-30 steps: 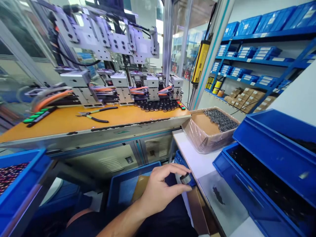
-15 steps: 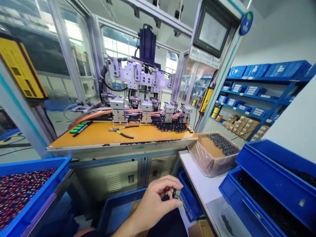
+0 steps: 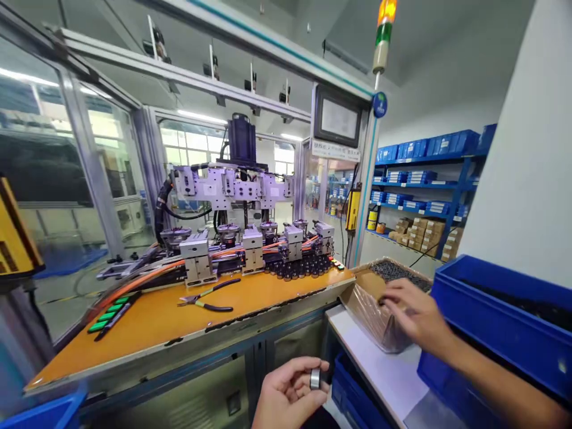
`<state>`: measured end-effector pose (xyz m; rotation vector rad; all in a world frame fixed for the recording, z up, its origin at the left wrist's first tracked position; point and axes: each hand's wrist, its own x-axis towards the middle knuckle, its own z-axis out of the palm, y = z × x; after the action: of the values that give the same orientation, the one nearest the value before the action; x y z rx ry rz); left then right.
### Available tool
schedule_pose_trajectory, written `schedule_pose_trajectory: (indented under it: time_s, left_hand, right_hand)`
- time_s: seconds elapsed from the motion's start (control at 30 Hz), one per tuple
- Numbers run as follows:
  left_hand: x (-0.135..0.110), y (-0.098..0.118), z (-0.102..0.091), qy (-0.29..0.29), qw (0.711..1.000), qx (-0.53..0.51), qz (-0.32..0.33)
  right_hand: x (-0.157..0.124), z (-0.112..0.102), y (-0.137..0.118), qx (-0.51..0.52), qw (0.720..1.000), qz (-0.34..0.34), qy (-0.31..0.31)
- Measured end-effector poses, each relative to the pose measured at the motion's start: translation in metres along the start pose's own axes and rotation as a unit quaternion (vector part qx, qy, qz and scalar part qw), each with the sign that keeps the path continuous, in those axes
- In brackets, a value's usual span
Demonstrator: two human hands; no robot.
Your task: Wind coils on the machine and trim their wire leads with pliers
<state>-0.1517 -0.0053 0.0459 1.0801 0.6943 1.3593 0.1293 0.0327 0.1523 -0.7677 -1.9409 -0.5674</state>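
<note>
My left hand (image 3: 283,393) is closed at the bottom centre, pinching a small silver metal ring (image 3: 315,379) with a dark side between thumb and fingers. Over the near edge of a plastic-lined cardboard box (image 3: 373,322), my right hand (image 3: 417,316) has its fingertips pressed together. A small dark piece (image 3: 382,301) shows at those fingertips, too blurred to name its kind. Small black parts (image 3: 395,271) fill the back of the box.
Pliers (image 3: 210,301) lie on the orange worktop (image 3: 161,319). Behind them stands a machine with metal blocks (image 3: 196,256) and a row of round black parts (image 3: 297,268). Green-marked strips (image 3: 109,313) lie at left. Blue bins (image 3: 500,304) stand at right.
My right hand has come into view from the right, over the box. My left hand still holds the ring, turned so its silver band shows. The view has shifted upward and turned.
</note>
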Motion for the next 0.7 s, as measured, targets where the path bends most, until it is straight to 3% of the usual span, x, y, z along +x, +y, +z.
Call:
schedule_pose_trajectory:
  time_s: [0.07,0.17,0.3,0.4,0.5,0.6,0.7]
  left_hand:
    - [-0.003,0.014,-0.011,0.045,0.999,0.006,0.011]
    - [-0.007,0.040,-0.036,0.094,0.995,0.014,0.021]
    - [-0.005,0.065,-0.077,0.140,0.987,0.030,0.067]
    - [0.006,0.073,-0.110,0.186,0.975,0.070,0.097]
    - [0.025,0.082,-0.141,0.220,0.958,0.133,0.126]
    - [0.046,0.102,-0.163,0.235,0.942,0.191,0.145]
    - [0.067,0.134,-0.169,0.244,0.941,0.192,0.133]
  right_hand:
    - [0.009,0.052,-0.039,0.134,0.989,-0.009,-0.058]
    - [0.027,0.112,-0.094,0.304,0.951,-0.018,-0.055]
    - [0.051,0.178,-0.135,0.450,0.888,-0.025,-0.088]
    - [0.067,0.226,-0.146,0.501,0.856,-0.034,-0.121]
    - [0.086,0.263,-0.147,0.513,0.846,-0.037,-0.138]
    - [0.112,0.285,-0.140,0.539,0.826,-0.040,-0.163]
    - [0.148,0.296,-0.130,0.557,0.807,-0.051,-0.190]
